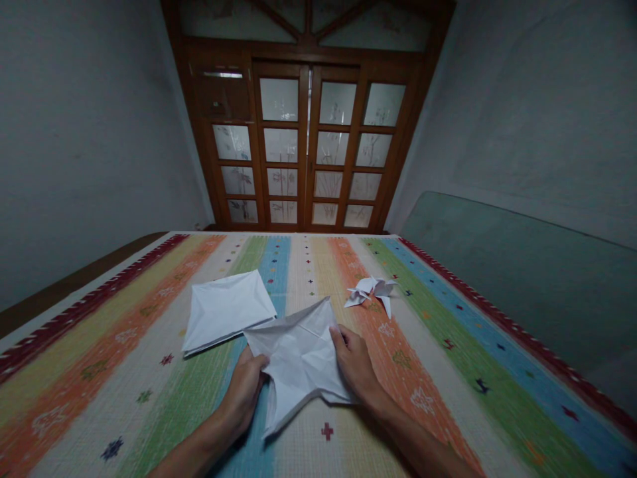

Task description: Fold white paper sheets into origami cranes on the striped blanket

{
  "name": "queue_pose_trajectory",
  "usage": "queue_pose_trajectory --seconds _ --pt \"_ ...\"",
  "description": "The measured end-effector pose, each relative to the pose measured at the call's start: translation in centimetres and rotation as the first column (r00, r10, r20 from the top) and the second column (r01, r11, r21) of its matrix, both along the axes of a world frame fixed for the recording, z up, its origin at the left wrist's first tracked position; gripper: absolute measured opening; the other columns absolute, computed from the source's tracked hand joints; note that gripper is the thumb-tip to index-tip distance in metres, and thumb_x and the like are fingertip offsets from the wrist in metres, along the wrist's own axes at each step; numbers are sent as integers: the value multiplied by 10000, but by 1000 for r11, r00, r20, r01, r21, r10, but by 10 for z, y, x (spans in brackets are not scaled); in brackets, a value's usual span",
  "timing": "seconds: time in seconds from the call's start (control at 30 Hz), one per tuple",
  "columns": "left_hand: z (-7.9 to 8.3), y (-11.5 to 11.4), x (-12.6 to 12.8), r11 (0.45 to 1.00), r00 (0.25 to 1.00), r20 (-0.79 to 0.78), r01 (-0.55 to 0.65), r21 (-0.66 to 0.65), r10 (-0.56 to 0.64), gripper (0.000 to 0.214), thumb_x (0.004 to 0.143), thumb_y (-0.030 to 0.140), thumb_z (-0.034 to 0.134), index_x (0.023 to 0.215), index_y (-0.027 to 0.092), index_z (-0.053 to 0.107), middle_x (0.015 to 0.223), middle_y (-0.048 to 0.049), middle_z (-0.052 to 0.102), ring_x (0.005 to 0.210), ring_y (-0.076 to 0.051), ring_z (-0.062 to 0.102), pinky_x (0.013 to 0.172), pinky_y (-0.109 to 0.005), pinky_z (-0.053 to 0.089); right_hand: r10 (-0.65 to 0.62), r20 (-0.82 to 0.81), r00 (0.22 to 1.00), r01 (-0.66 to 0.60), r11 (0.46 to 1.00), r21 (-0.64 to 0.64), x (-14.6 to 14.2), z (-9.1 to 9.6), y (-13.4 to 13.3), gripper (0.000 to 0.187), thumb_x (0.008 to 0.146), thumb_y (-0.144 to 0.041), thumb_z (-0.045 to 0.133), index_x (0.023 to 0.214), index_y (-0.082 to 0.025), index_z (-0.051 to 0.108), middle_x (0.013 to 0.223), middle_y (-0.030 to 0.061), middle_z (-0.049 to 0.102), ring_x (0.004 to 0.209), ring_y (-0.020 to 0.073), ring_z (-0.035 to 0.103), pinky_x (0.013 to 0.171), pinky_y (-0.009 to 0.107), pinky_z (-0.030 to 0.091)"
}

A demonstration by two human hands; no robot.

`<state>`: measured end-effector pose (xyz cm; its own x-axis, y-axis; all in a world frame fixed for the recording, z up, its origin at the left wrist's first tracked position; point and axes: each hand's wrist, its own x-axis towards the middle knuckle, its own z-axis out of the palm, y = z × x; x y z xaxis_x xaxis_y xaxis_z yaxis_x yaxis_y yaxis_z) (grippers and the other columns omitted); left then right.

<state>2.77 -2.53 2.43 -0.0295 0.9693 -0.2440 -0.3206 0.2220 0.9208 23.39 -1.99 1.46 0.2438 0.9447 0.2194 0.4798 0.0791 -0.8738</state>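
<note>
- Sheet of white paper (298,362), lying between both hands just above the near edge of the rug: we log it as heavily creased, with pointed flaps spreading outward in a rough star shape.
- Left grip (243,392): closed on the sheet's left side, with the fingers curled over its edge.
- Right grip (353,362): closed on the sheet's right side, with the thumb on top and the edge pinched against the fingers.
- Progress, as far as we can judge: many folds are in the held sheet, but we count it as less compact than the two paper pieces beyond it.
- Folded white paper packet (226,312): flat and broad, lying left of the held sheet, with one corner nearly meeting it.
- Paper crane (371,292): small and complete-looking, with wings and pointed ends, resting on the orange stripe ahead of the right grip.
- Striped woven rug (89,285): multicoloured, with small embroidered motifs and red borders, carrying all three paper items. We cannot tell what lies beneath it.
- Nothing we list stands between the grips and the sheet.
- Wooden door (308,146): frosted, patterned glass panes, straight ahead beyond the rug.
- Pale green panel (507,265): leaning along the right side; its purpose is unclear.
</note>
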Motion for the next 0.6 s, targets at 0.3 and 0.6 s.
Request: queue_pose_trajectory --seconds 0.3,0.6 --pt "-14 16 -13 987 986 -148 -55 148 77 473 662 512 786 932 137 682 792 -73 758 742 -280 709 669 -338 544 -21 137 990 5 993 115 -3 6 -7 339 941 -421 394 711 -228 554 586 15 566 530 184 508 545 281 284" --pt "3 9 -13 907 801 -540 -8 421 257 346 884 492 544 967 174 649 838 -55 715 760 -241 643 707 -311 497 -71 30 997 64 980 191 0 13 -5 411 941 -489 419 673 -204 545 573 -11 541 547 160 482 534 258 310"
